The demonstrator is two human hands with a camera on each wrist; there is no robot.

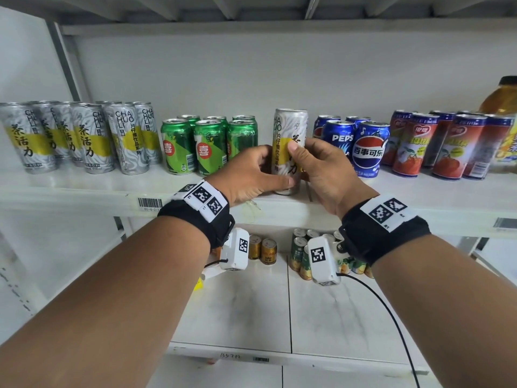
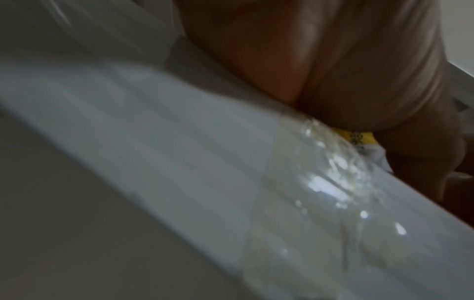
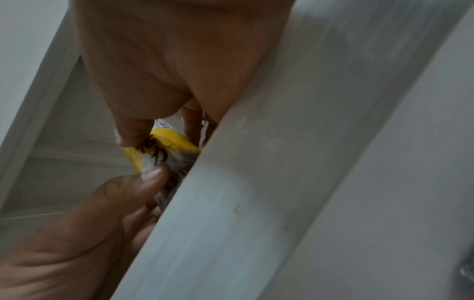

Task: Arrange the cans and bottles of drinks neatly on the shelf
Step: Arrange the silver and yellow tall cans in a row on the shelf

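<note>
forearms reach in from the near edge, each wrapped in a black wrist strap (image 1: 193, 211) carrying printed markers and a small white camera box. beyond them, both hands close around a single tall silver-and-yellow tea can (image 1: 289, 127) standing upright near the front lip of the white shelf (image 1: 84, 189), in the gap between the green cans (image 1: 195, 147) and the blue pepsi cans (image 1: 355, 147). the left hand (image 1: 249, 172) curls round the can's lower left side, thumb laid across its base; the right hand (image 1: 321, 166) wraps the right side, thumb pressed flat on the yellow band. the right wrist view confirms both thumbs on the label, while the left wrist view shows mostly blurred shelf edge and palm.

the can looks like a slim, rigid aluminium cylinder, probably full and moderately heavy for its width, smooth and a little slippery, and tall enough to tip easily. a hold around the middle of the body, roughly where the hands sit now, appears safest; squeezing hard could dent the thin wall.

further left along the same shelf stands a cluster of matching tea cans (image 1: 70, 135), the likely home for this stray one. to the right, past the pepsi, stand red fruit-drink cans (image 1: 436, 144) and an orange bottle (image 1: 503, 107) at the frame edge. on the lower shelf, small gold cans (image 1: 263, 249) and green tins (image 1: 299, 253) sit behind the wrists.
</note>
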